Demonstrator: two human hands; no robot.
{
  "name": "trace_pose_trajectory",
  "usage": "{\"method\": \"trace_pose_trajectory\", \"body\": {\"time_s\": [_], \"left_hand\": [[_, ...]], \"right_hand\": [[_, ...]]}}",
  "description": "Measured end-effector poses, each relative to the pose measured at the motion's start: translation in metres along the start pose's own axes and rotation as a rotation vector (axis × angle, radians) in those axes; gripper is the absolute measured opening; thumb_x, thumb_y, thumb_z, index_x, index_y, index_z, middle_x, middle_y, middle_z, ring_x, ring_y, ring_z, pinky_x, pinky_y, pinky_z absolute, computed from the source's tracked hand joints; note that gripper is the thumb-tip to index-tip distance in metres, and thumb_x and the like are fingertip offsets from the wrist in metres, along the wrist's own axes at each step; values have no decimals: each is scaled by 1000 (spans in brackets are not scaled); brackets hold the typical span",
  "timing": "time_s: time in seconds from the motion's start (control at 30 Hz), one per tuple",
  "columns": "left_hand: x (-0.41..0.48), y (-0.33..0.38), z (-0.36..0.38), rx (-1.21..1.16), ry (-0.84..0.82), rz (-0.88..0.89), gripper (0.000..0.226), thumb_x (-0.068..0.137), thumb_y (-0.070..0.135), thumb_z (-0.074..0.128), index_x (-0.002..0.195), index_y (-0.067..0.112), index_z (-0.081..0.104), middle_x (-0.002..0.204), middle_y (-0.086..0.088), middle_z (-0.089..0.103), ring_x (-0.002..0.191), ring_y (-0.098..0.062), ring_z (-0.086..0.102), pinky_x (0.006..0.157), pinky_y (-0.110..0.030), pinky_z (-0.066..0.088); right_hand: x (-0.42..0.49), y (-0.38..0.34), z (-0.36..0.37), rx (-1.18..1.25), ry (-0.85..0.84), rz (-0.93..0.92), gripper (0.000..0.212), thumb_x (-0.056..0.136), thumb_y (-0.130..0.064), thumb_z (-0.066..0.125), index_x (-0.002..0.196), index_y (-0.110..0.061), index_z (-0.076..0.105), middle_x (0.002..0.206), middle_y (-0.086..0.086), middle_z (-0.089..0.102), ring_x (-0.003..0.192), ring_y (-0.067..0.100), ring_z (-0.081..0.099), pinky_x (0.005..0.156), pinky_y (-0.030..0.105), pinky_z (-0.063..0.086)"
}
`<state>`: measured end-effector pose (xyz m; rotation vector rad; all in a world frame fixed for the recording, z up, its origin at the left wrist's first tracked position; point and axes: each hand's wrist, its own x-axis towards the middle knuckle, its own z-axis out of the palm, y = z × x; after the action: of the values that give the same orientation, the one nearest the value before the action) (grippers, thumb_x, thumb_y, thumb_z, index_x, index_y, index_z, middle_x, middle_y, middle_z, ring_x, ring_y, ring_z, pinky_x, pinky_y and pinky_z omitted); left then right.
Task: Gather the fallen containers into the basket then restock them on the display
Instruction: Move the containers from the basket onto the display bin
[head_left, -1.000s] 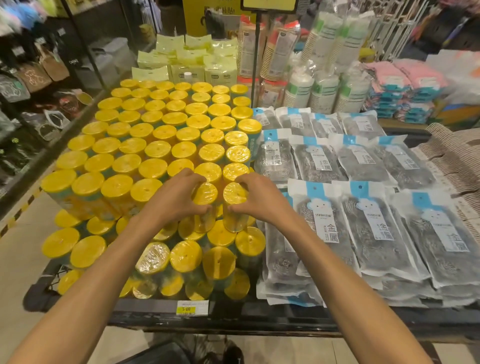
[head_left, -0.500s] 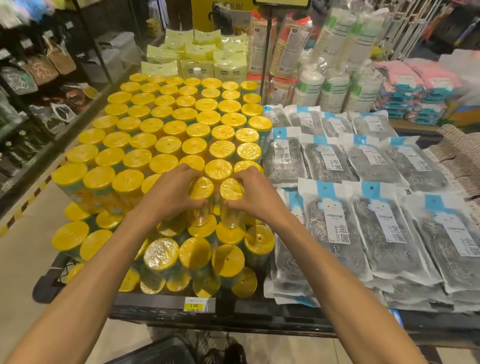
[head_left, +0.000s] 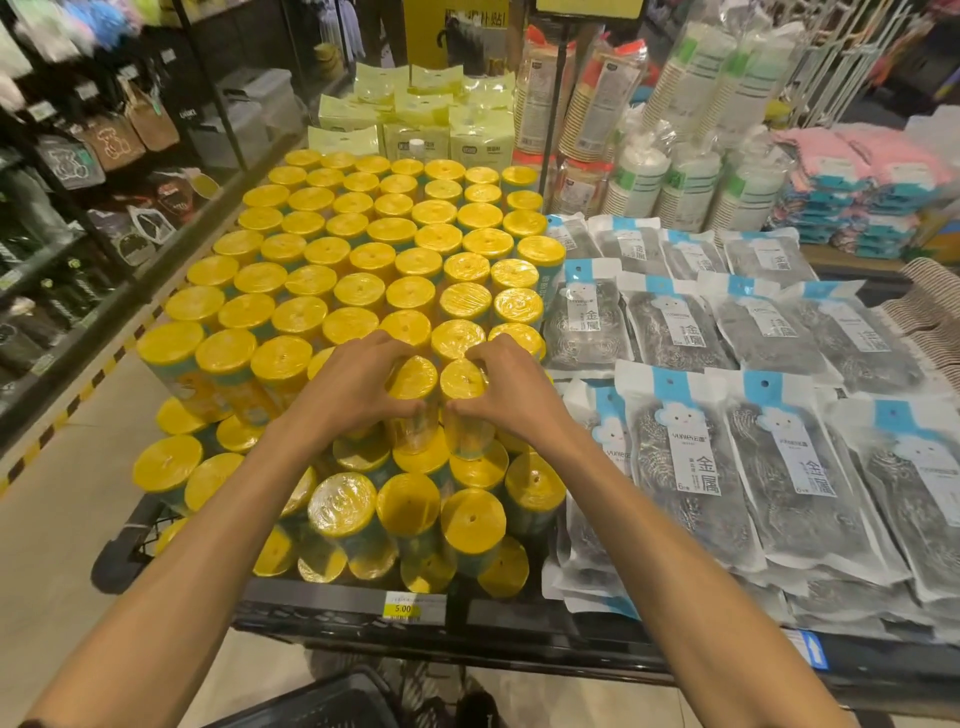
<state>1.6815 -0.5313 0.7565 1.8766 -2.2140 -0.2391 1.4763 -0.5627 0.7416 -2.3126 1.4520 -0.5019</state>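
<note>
Barely shifted since a second ago, still at the stack's front. Holding one yellow-lidded container (head_left: 413, 379) curled in the left grip (head_left: 353, 389), its neighbour (head_left: 461, 378) in the right grip (head_left: 511, 395), both upright on the display (head_left: 322, 605). Seemingly late in restocking; cannot tell what remains in the basket (head_left: 332, 701).

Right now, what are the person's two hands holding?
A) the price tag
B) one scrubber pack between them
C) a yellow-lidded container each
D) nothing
C: the left hand grips the left container and the right hand grips the right container, both yellow-lidded.
</note>
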Motion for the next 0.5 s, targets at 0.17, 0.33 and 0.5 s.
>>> {"method": "trace_pose_trajectory", "body": {"time_s": [0.17, 0.33, 0.5], "left_hand": [[0, -4, 1, -16, -20, -5, 77, 74, 51, 78, 138, 20, 49, 132, -3, 52, 117, -25, 54, 89, -37, 46], [-1, -5, 3, 4, -33, -14, 78, 77, 51, 76, 141, 20, 45, 133, -4, 50, 122, -24, 49, 93, -37, 43], [0, -5, 4, 37, -38, -8, 79, 77, 53, 74, 142, 21, 43, 134, -5, 50, 122, -24, 48, 93, -38, 43]], "right_hand": [[-1, -2, 0, 15, -1, -2, 71, 72, -45, 81, 129, -12, 56, 119, 7, 51, 108, 24, 52, 80, 35, 45], [0, -7, -2, -9, -23, 15, 74, 72, -46, 82, 131, -12, 52, 123, 8, 50, 110, 26, 53, 83, 37, 47], [-1, -10, -3, -13, -45, 39, 78, 74, -46, 81, 136, -13, 46, 129, 10, 47, 114, 30, 53, 85, 38, 47]]}}
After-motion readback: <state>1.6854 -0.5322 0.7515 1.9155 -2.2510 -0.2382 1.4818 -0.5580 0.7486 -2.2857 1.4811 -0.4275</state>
